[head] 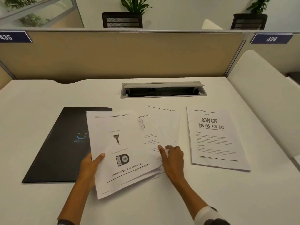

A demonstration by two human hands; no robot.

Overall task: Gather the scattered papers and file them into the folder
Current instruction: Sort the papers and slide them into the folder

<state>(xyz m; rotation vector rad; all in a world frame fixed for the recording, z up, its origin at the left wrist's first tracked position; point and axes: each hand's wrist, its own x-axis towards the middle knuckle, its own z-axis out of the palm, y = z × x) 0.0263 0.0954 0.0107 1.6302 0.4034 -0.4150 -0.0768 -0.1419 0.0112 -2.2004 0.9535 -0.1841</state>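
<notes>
— Papers: where do they lie?
— The left hand point(90, 166) pinches the top sheet point(120, 153) of a fanned stack, thumb on top. The right hand point(172, 157) presses spread fingers flat on the sheets beside it, gripping nothing.
— And the rest?
— The SWOT page point(214, 138) lies right of the right hand; the black folder point(65, 143), closed, lies left of the left hand.

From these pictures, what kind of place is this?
Most likely an open-plan office workstation: a white desk behind a beige partition, numbered signs marking each seat, a cable hatch set into the desk, and office chairs beyond.
</notes>
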